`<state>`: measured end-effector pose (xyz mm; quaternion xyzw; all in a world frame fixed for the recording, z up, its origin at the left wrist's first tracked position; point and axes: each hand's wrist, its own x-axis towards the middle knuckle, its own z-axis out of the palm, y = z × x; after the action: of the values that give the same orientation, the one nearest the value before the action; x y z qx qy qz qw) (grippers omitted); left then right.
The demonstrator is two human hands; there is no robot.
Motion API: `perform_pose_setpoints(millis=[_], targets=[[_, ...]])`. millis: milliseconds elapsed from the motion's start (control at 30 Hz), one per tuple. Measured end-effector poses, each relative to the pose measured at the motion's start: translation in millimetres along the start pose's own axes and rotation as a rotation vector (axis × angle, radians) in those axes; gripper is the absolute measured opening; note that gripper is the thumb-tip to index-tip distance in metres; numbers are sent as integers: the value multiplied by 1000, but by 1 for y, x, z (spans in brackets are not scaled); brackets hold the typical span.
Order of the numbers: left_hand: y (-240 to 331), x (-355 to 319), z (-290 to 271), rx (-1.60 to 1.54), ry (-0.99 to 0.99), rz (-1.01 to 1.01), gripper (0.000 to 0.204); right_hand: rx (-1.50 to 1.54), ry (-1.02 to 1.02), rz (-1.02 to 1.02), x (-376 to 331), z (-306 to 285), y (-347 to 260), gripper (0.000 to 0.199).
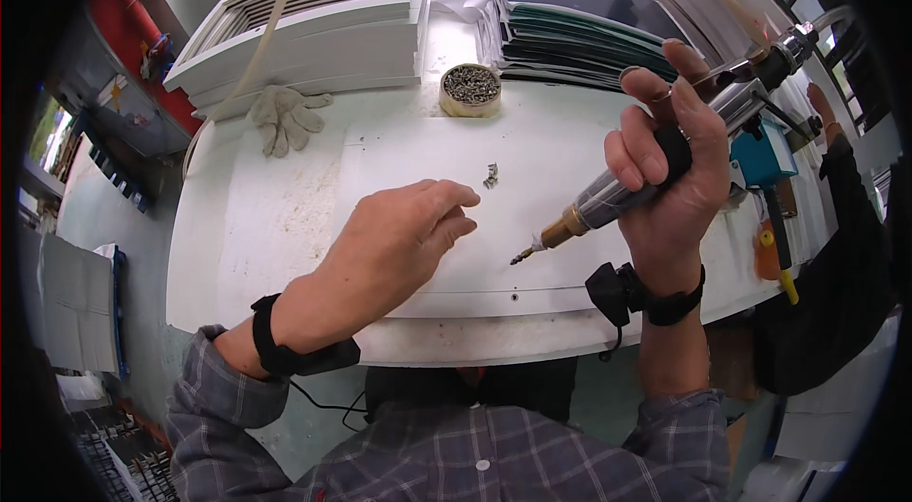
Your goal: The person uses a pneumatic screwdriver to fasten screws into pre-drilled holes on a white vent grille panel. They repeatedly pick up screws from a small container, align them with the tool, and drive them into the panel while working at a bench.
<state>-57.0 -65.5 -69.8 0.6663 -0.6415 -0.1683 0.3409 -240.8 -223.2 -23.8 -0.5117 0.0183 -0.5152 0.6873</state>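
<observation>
My right hand (670, 160) is wrapped round a pneumatic screwdriver (608, 201), its fingers curled about the dark grip. The tool slants down to the left, and its bit (522, 257) hangs just above a white panel (418, 246). Left of the bit, my left hand (394, 231) hovers over the panel with fingers bent and thumb drawn toward the forefinger. Whatever may be between them is hidden. A few loose screws (491, 176) lie on the panel beyond my left fingertips. Near the panel's front edge is a small dark hole or screw head (515, 297).
A round tub of screws (470, 91) stands at the back. Left of it are stacked white louvred frames (304, 32) and a work glove (285, 117); right, a pile of dark panels (589, 27). A teal tool (763, 155) and another person's dark sleeve (841, 198) are at far right.
</observation>
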Motion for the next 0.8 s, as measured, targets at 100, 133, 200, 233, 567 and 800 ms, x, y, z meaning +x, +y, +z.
perform_pose_setpoints(millis=[100, 133, 200, 233, 567, 800], targets=[[-33, 43, 4, 86, -8, 33, 19, -130, -13, -36, 19, 1, 5, 41], [-39, 54, 8, 125, -5, 69, 18, -154, -14, -30, 23, 4, 2, 41], [-55, 68, 23, 175, 11, 146, 17, -211, -9, -6, 29, 5, 4, 42], [-59, 74, 29, 194, 15, 186, 17, -210, -11, -1, 31, 3, 5, 42], [-60, 85, 43, 311, -44, 211, 6, -65, 45, 10, 45, -14, 17, 38], [-60, 83, 39, 284, -40, 230, 8, -188, 47, 29, 43, -12, 18, 41]])
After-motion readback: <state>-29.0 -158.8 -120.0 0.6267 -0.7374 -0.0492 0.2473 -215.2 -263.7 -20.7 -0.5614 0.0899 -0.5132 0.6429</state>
